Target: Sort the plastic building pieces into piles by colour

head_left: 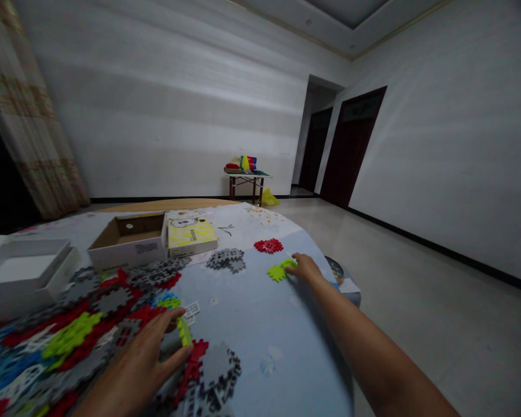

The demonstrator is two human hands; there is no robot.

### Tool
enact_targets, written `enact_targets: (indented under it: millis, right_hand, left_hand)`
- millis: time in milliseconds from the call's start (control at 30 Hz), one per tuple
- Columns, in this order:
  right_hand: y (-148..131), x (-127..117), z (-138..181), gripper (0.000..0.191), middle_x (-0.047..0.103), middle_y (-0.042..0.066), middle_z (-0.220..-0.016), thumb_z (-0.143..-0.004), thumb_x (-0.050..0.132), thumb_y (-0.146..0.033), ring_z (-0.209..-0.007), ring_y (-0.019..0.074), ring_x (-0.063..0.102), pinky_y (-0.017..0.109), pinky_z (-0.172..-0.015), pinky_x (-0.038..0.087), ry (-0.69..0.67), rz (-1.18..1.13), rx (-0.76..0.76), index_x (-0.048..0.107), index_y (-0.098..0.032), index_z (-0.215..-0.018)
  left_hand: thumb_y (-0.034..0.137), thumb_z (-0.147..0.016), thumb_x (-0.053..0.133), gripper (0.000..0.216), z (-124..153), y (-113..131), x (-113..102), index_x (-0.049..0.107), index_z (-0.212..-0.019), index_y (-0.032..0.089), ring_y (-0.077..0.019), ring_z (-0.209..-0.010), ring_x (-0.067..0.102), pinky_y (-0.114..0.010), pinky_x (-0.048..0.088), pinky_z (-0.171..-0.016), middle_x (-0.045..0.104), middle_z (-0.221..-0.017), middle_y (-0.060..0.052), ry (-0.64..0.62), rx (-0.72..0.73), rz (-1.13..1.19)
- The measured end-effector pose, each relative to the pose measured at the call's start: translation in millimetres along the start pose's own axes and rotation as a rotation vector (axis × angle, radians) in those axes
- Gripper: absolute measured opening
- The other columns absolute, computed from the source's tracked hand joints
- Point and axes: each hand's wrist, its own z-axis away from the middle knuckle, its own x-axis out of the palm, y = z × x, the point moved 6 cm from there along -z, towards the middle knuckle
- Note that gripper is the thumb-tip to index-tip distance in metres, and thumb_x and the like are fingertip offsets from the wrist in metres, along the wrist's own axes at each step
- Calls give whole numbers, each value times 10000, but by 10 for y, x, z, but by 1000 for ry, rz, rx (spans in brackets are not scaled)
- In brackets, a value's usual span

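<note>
My left hand (151, 353) pinches a lime-green toothed plastic piece (184, 331) on edge between thumb and fingers, over the right side of a large heap of building pieces. At the table's right side my right hand (306, 269) has its fingertips closed on a lime-green gear piece (289, 264). Right beside it, touching or overlapping, lies another lime-green gear (276, 273). Beyond that is a small group of red gears (268, 246). Grey gears (226, 260) lie in a cluster to their left. Near the front, a grey round gear (217, 366) sits against red pieces (194, 366).
A mixed heap of pieces (72, 339) covers the table's left. Behind it stand an open cardboard box (128, 255), a yellow-and-white box (192, 236) and a white box (28, 284). The tablecloth edge (319, 243) curves along the right. A small folding table (247, 175) stands by the wall.
</note>
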Motion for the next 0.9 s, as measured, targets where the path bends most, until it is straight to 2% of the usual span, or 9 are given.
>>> enact_targets:
  millis: [100, 200, 267, 333, 400, 500, 633, 767, 900]
  right_hand:
    - [-150, -92, 96, 444, 581, 128, -1080, -731, 596, -376, -1037, 238, 506, 318, -856, 385, 89, -93, -66, 563, -158, -1117]
    - [-518, -174, 311, 372, 588, 100, -1051, -744, 594, -326, -980, 202, 533, 315, -858, 402, 110, -310, -244, 577, -177, -1086]
    - [-857, -176, 520, 384, 589, 75, -1036, -725, 617, -335, -883, 168, 562, 300, -791, 447, 14, -491, -379, 575, -192, -1079]
    - [-1243, -151, 779, 458, 582, 58, -1041, -687, 656, -355, -836, 145, 568, 277, -726, 476, -167, -650, -550, 556, -211, -1111]
    - [-1571, -146, 1034, 555, 567, 55, -1077, -650, 691, -361, -874, 143, 565, 269, -729, 483, -327, -766, -690, 522, -230, -1163]
    - [-1878, -188, 1296, 625, 524, 56, -1158, -612, 724, -333, -978, 156, 533, 271, -758, 480, -423, -869, -840, 498, -255, -1189]
    - [-1999, -201, 1413, 578, 521, 49, -1170, -620, 721, -291, -1004, 155, 519, 272, -781, 475, -458, -938, -918, 521, -254, -1161]
    - [-1968, -144, 1416, 541, 534, 37, -1138, -630, 713, -286, -958, 142, 537, 261, -764, 478, -509, -953, -858, 540, -255, -1141]
    - [-1786, -77, 1304, 572, 570, 37, -1067, -591, 737, -363, -886, 147, 558, 284, -770, 461, -407, -831, -759, 560, -245, -1121]
  left_hand:
    - [571, -610, 514, 694, -8, 10, -13, 483, -1173, 166, -263, -1097, 506, -387, 394, -955, 543, -1205, -112, 10, -10, 43]
    - [554, -628, 538, 680, -4, 46, -24, 454, -1197, 190, -250, -1079, 518, -385, 409, -941, 537, -1210, -94, 41, 6, 100]
    - [547, -646, 541, 659, 9, 67, -20, 445, -1203, 209, -242, -1082, 517, -385, 413, -940, 526, -1224, -83, 53, 13, 152]
    - [545, -656, 546, 654, 28, 81, -9, 430, -1215, 224, -239, -1087, 514, -390, 415, -939, 519, -1232, -78, 49, 13, 221]
    - [545, -657, 554, 661, 50, 95, -1, 418, -1222, 228, -236, -1086, 515, -393, 419, -937, 509, -1240, -80, 42, 9, 307]
    - [537, -655, 568, 659, 74, 123, 8, 418, -1211, 217, -227, -1080, 517, -386, 423, -940, 501, -1245, -88, 13, 1, 432]
    - [513, -662, 581, 656, 72, 164, 27, 409, -1214, 205, -231, -1078, 520, -392, 438, -928, 508, -1238, -103, -30, 6, 540]
    - [516, -659, 581, 677, 64, 175, 94, 396, -1233, 209, -246, -1099, 507, -406, 433, -935, 501, -1250, -110, -74, -6, 534]
    - [519, -659, 569, 795, 89, 203, 129, 275, -1321, 190, -237, -1162, 454, -398, 408, -961, 407, -1336, -134, -67, 26, 464]
